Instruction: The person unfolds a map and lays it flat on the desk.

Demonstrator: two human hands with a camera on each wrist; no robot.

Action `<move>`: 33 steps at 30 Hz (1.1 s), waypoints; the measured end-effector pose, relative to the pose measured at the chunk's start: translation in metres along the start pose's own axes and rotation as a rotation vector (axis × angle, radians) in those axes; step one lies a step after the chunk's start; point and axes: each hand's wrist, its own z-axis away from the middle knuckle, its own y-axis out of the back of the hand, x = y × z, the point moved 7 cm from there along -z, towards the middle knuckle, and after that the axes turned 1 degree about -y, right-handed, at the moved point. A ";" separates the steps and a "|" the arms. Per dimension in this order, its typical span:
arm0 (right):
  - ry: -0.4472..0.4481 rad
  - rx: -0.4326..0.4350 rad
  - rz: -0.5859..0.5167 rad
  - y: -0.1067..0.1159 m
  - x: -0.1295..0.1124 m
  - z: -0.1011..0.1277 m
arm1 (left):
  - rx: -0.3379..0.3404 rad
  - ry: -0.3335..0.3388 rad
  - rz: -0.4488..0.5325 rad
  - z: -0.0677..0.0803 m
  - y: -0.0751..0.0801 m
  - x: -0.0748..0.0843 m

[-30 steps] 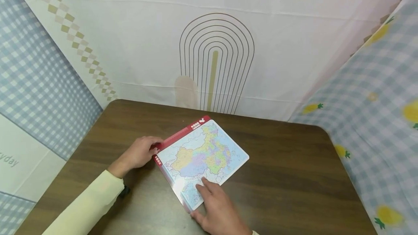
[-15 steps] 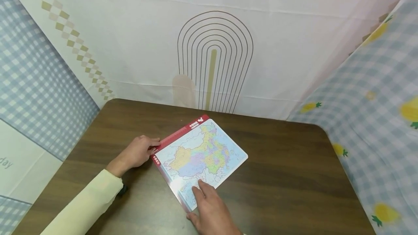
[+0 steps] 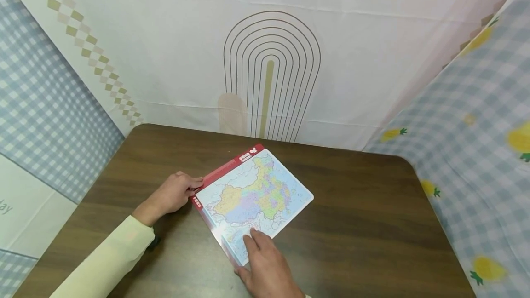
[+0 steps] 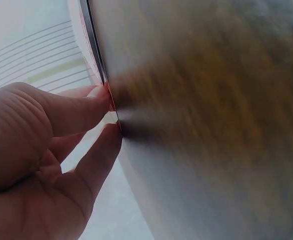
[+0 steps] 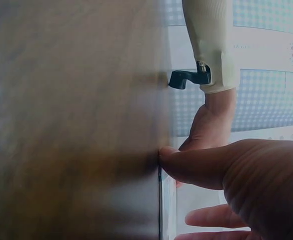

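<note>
A flat map board with a red border and a coloured map of China lies at an angle on the brown wooden table. My left hand grips its left corner between thumb and fingers; the left wrist view has the fingertips close together at the thin edge. Across the lower part of the map, the fingers of my right hand rest fairly straight. Its thumb touches the near edge in the right wrist view. The board's underside is hidden.
The table extends around the board, with rounded far corners. A white cloth with line arches hangs behind it. Checked cloths hang at both sides, the right one with pineapples. A dark clip-like piece sticks out at the left cuff.
My right hand has shifted slightly left along the map's lower part. The left hand stays at the corner, and the board lies nearly where it was. The head view has moved a little.
</note>
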 end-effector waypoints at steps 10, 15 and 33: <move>-0.046 0.002 0.001 0.000 -0.002 -0.002 | 0.012 0.017 0.002 0.003 -0.001 0.002; -0.058 0.045 0.008 0.001 0.001 -0.003 | -0.004 0.021 -0.016 0.005 -0.003 0.005; -0.030 0.032 -0.036 0.011 0.026 -0.003 | -0.042 0.020 -0.038 0.027 -0.010 0.026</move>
